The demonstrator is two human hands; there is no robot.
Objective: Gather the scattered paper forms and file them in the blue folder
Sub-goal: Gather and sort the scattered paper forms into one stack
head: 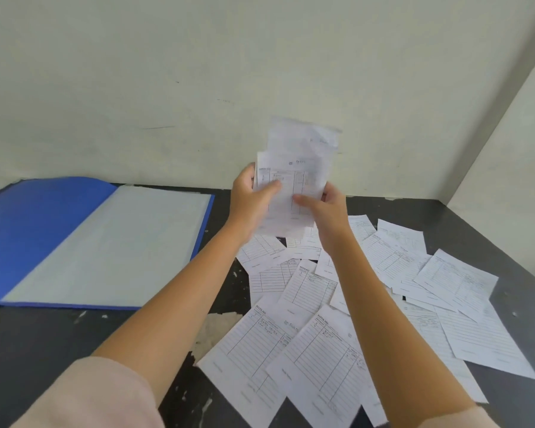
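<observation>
Both my hands hold a small bunch of paper forms (294, 162) upright above the table, near the back wall. My left hand (250, 196) pinches the bunch at its left edge, thumb on the front. My right hand (328, 208) grips its lower right part. The held sheets are blurred. Several more white lined forms (315, 307) lie scattered and overlapping on the dark table (44, 350) below and to the right of my arms. The blue folder (44, 230) lies open at the left, with a pale sheet showing on its right half.
A pale wall runs along the back of the table and another closes the right side. The dark tabletop has worn, chipped patches (213, 332) near the forms. The folder's right edge lies close to the nearest loose forms.
</observation>
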